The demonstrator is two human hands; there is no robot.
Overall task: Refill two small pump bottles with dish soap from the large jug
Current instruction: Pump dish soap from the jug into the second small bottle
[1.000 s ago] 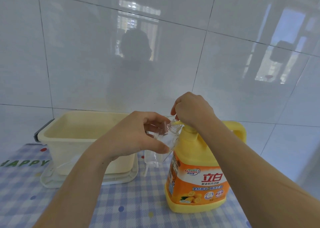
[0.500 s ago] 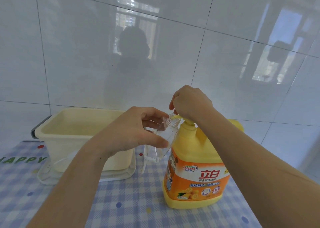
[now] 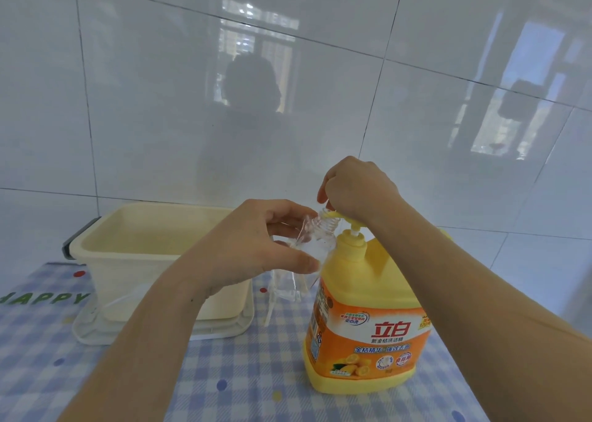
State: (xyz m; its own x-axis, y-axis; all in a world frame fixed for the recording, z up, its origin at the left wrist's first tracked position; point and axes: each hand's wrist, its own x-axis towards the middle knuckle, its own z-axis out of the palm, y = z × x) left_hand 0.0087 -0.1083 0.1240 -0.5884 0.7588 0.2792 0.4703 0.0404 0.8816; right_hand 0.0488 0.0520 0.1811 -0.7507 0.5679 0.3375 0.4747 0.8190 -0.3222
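Observation:
A large yellow jug [image 3: 365, 335] with an orange label stands on the checked tablecloth at the right. My right hand [image 3: 355, 187] is closed over its yellow pump head, whose spout points left. My left hand [image 3: 253, 245] holds a small clear bottle [image 3: 315, 240] tilted, its threaded open neck right at the spout. A second clear item, seemingly a pump with a thin tube [image 3: 282, 290], shows below my left hand, mostly hidden.
A cream plastic tub [image 3: 105, 248] sits at the left on a clear lid-like tray [image 3: 224, 328]. A white tiled wall [image 3: 160, 101] runs close behind everything. The blue checked tablecloth [image 3: 240, 376] covers the surface in front.
The pump head has risen, showing its white stem above the jug's collar. My right hand rose with it. The small bottle stays at the spout.

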